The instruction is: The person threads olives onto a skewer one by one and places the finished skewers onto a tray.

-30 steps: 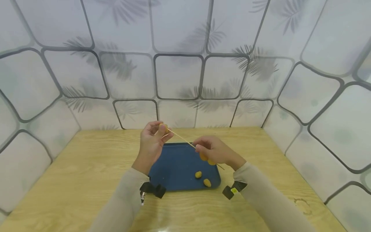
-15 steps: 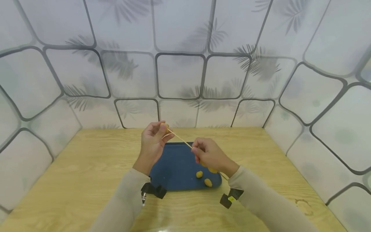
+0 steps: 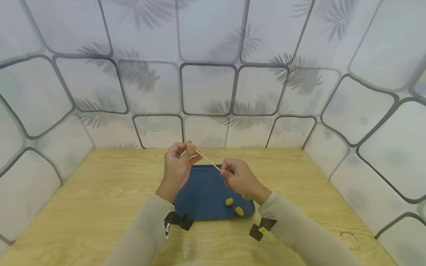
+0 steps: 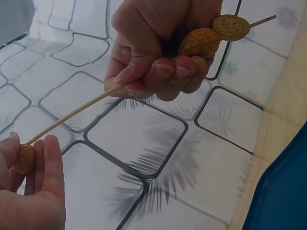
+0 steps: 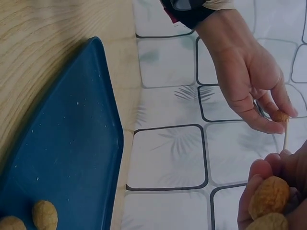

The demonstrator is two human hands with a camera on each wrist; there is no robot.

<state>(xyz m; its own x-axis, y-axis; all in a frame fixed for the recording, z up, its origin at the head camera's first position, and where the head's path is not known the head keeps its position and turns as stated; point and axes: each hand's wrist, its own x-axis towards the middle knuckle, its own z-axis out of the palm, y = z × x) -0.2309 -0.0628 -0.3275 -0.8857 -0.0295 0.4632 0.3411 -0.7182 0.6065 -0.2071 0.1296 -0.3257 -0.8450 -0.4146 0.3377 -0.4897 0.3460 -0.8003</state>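
Observation:
Between the fingers of my left hand (image 3: 176, 164) is a wrinkled, yellow-brown ball (image 4: 25, 159), oval like a small nut or dried fruit. The tip end of a thin wooden skewer (image 4: 72, 116) meets it; how deep it goes is hidden. My right hand (image 3: 242, 178) grips the skewer further down, thumb and fingers curled round it. Behind those fingers two similar balls (image 4: 200, 43) are threaded on the skewer, and its other end sticks out past them. Both hands are raised above a dark blue tray (image 3: 203, 195).
Two loose wrinkled balls (image 3: 234, 207) lie at the tray's near right corner. The tray rests on a light wooden table (image 3: 116, 192). Patterned white panels (image 3: 208, 88) stand behind and at both sides. A black camera strap (image 3: 179, 219) sits on the left wrist, another on the right.
My right hand has shifted a little left and turned, so the threaded balls are now mostly hidden in the head view. My left hand keeps its pinch on the ball, nearly in place.

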